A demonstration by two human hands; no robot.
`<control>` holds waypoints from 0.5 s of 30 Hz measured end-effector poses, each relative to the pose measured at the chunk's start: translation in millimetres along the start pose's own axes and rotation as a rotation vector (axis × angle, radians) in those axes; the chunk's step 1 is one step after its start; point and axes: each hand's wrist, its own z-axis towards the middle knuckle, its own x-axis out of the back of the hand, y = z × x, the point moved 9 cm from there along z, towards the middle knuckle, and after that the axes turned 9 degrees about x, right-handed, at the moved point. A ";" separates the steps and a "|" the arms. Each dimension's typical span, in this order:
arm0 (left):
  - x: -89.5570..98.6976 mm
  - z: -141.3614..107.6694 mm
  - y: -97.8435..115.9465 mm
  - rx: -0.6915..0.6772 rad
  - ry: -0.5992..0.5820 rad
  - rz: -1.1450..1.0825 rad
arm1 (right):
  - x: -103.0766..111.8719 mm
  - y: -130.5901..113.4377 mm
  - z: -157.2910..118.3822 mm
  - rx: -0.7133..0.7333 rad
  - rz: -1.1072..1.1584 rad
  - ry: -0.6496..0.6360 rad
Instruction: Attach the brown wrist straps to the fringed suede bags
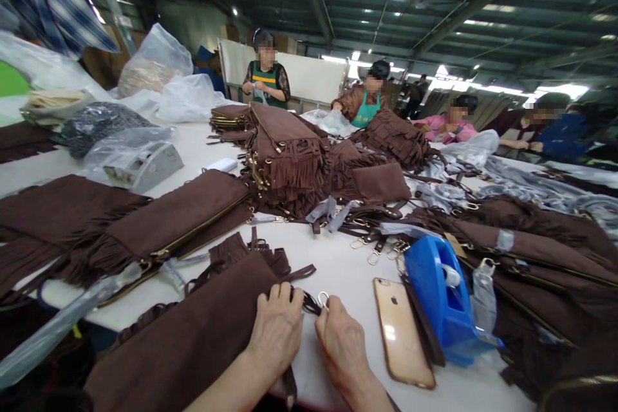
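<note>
The person's left hand [277, 325] lies at the near end of a brown fringed bag [193, 328], its fingers bent and close together; whether they grip the bag or a strap beneath is hidden. Just to its right, the right hand [342, 335] has its thumb and fingers closed on a metal clasp [323, 299], whose ring shows above the fingertips. A dark strap [310, 304] spans the gap between the hands. The bag lies flat at an angle on the white table [338, 257], left of both hands.

Right of the right hand, a gold phone [403, 335] lies face down, with a blue tape dispenser [441, 296] beside it. More brown bags [531, 251] are heaped at the right edge, and a zippered bag [178, 219] lies beyond the first one at the left. Farther back stand a grey tape dispenser [145, 167] and a tall stack of fringed bags [284, 148]. Across the table, several people work, one in a green apron [269, 85] and one in a teal apron [367, 109].
</note>
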 end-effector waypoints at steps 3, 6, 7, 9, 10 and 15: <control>-5.2 3.2 1.0 0.004 -0.080 0.008 | -1.2 -3.3 -2.1 0.014 0.010 0.026; -7.5 5.4 -8.8 0.007 -0.115 -0.034 | -1.9 -9.5 -2.3 0.033 0.019 0.064; -7.6 6.0 -14.5 0.008 -0.101 -0.079 | -1.7 -12.7 -1.6 0.040 0.025 0.076; -8.8 6.5 -28.5 0.017 -0.063 -0.240 | -1.1 -20.7 1.5 0.056 0.045 0.092; -9.9 6.5 -35.4 0.018 -0.043 -0.341 | -1.0 -25.8 4.1 0.070 0.059 0.092; -12.0 3.4 -47.9 -0.047 0.045 -0.565 | -8.4 -46.6 20.7 0.104 0.099 -0.007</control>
